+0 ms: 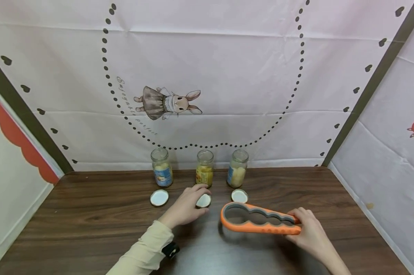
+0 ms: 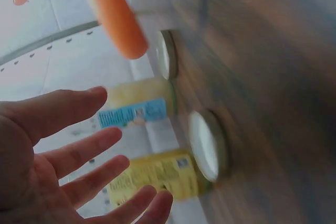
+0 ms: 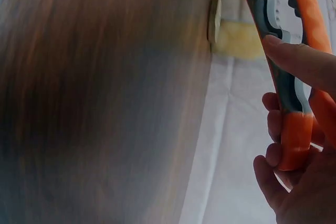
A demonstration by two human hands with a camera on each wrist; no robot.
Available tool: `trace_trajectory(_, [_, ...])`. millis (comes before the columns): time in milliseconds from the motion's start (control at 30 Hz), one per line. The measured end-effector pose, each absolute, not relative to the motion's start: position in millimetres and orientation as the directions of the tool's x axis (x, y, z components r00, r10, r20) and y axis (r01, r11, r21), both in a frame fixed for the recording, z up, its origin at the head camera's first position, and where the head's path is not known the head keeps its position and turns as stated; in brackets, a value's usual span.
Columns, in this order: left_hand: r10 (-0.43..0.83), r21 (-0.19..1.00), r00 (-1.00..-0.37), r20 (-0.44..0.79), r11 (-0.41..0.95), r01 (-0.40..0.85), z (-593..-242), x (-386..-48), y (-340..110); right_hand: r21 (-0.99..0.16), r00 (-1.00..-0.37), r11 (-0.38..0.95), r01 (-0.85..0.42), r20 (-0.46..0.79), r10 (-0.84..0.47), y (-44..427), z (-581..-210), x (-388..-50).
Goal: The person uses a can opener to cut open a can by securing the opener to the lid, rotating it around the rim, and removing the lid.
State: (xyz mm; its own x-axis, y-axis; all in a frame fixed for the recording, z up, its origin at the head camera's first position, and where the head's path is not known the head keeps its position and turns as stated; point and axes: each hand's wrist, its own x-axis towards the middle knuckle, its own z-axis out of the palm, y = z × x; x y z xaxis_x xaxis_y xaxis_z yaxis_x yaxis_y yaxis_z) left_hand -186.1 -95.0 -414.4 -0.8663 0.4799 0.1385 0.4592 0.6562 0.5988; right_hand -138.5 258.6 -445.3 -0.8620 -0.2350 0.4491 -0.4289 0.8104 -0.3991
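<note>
An orange jar opener (image 1: 262,228) with a grey scalloped inner edge is held above the table by its handle ends in my right hand (image 1: 310,231). In the right wrist view, thumb and fingers curl round its handles (image 3: 296,140). My left hand (image 1: 184,208) hovers over the table beside the middle lid (image 1: 203,201), which lies white inside up. The left wrist view shows its fingers spread and holding nothing. Behind that lid stands an uncapped jar (image 1: 205,173) with yellow contents and a yellow label.
Two more uncapped jars stand along the back edge, a blue-labelled left jar (image 1: 163,173) and a right jar (image 1: 237,172) with pale contents. In front of them lie a left lid (image 1: 159,198) and a right lid (image 1: 239,196). A printed cloth (image 1: 244,84) hangs behind the wooden table (image 1: 90,214).
</note>
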Motion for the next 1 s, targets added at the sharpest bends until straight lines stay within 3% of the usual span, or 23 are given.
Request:
trace_trajectory(333, [0.392,0.592,-0.908,0.145,0.701,0.397,-425.5,-161.9,-136.6,-0.416,-0.915,0.818,-0.397,0.251,-0.316,227.9,-442.7,-140.3])
trace_trajectory(733, [0.358,0.610,-0.930,0.087,0.719,0.334,-432.5,-152.1,-160.7,-0.430,-0.807,0.701,-0.569,0.128,-0.577,206.7,-449.5,-148.8])
trace_trajectory(1000, [0.333,0.603,-0.939,0.086,0.733,0.315,-435.1,-145.1,-168.4,-0.433,-0.758,0.678,-0.594,0.019,-0.652,197.5,-449.4,-157.3])
